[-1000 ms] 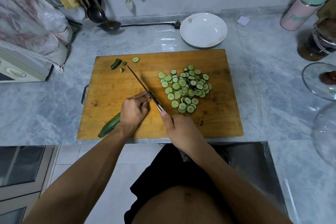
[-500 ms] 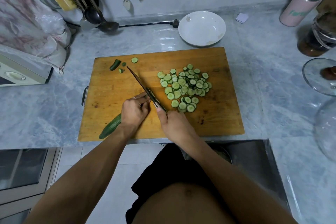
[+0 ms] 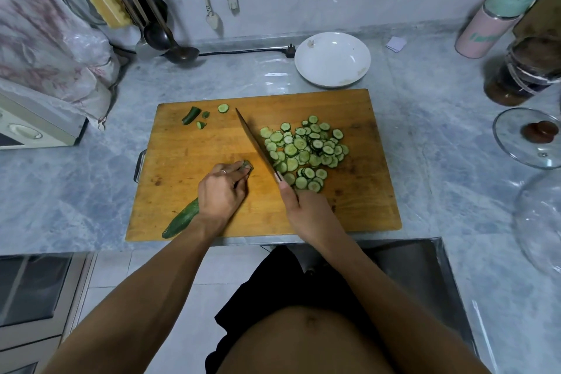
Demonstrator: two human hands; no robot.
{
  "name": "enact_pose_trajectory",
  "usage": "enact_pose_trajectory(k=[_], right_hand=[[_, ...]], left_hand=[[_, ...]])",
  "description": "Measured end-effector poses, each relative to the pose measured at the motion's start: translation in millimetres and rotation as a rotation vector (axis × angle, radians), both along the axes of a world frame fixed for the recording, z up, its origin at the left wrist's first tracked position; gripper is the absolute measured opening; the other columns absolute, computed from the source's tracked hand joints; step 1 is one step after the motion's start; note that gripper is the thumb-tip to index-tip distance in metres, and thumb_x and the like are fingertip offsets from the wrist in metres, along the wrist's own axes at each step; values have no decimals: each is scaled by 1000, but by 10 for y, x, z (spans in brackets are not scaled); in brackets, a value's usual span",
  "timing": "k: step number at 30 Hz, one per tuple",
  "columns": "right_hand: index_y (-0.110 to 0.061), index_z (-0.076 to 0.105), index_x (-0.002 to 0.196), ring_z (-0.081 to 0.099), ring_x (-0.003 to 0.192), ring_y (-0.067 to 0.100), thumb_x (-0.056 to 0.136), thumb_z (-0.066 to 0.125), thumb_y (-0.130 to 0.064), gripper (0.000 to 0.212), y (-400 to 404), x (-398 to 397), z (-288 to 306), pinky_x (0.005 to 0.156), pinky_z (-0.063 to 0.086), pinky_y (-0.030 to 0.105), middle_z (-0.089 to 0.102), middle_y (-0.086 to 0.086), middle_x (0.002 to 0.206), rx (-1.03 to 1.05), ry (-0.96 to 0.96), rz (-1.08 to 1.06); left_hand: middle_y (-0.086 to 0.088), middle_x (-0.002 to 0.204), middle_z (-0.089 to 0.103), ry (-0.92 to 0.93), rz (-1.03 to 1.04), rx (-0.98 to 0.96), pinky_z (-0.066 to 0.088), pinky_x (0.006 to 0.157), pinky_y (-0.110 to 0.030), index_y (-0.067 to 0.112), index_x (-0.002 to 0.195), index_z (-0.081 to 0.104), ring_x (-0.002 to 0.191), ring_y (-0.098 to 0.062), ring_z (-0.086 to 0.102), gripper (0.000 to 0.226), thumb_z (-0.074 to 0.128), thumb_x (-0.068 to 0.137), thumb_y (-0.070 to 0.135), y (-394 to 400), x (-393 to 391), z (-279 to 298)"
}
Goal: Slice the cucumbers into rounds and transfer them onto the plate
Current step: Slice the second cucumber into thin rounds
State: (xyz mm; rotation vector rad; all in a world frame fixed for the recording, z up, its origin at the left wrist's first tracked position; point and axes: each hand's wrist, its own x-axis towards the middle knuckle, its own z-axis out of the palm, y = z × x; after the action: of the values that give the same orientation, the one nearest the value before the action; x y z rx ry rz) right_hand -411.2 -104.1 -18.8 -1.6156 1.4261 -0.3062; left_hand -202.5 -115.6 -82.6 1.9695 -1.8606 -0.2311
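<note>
On the wooden cutting board (image 3: 358, 209), my left hand (image 3: 223, 194) holds down a dark green cucumber (image 3: 182, 218), whose cut end shows past my fingertips. My right hand (image 3: 306, 212) grips the handle of a knife (image 3: 256, 144); its blade lies a little to the right of the cut end, against a heap of several cucumber rounds (image 3: 305, 153). A cut-off cucumber tip (image 3: 191, 115), two small bits and one loose round (image 3: 223, 108) lie at the board's far left. The white plate (image 3: 332, 59) stands beyond the board and holds no slices.
A pink and green bottle (image 3: 491, 24), a dark jar (image 3: 522, 73) and a glass lid (image 3: 534, 136) stand at the right. Ladles and utensils (image 3: 145, 9) hang at the back left above a black cable (image 3: 243, 51). A sink (image 3: 419, 276) lies below the board's right end.
The knife has moved right, away from the cucumber's cut end and up against the slice heap. My left hand stays on the cucumber.
</note>
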Motion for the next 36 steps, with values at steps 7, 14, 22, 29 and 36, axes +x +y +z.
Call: enact_pose_trajectory(k=[7,14,22,29,36], right_hand=[[-17,41,60,49,66,26,103,30,-53,58,166,-8,28,61,33,32,45,4,61,-44,36,71],[-14,42,61,51,64,23,103,31,-51,58,227,-2,92,61,36,34,48,3,61,-75,15,68],[-9,53,70,59,74,27,103,28,-54,61,226,48,135,68,48,39,59,10,73,-50,34,81],[-15,44,60,54,71,27,102,22,-58,64,117,197,41,62,36,33,52,8,67,22,63,102],[-14,43,56,53,68,28,103,23,-56,66,18,280,-69,60,34,32,48,6,61,29,54,35]], left_hand=[[-9,110,72,11,-42,-5,53,84,-32,11,103,77,96,-27,69,20,68,85,12,-30,19,96],[-5,112,72,51,-48,14,42,92,-17,10,103,76,102,-19,68,19,68,86,10,-75,100,58],[-3,108,74,79,-115,59,50,94,-25,13,97,78,101,-17,67,21,61,86,16,-109,196,-7],[-4,102,75,89,-108,87,50,90,-24,13,93,78,96,-18,68,28,54,84,23,-116,189,10],[-3,110,73,64,-69,17,52,92,-27,12,102,77,101,-20,68,20,70,83,11,-90,134,-12]])
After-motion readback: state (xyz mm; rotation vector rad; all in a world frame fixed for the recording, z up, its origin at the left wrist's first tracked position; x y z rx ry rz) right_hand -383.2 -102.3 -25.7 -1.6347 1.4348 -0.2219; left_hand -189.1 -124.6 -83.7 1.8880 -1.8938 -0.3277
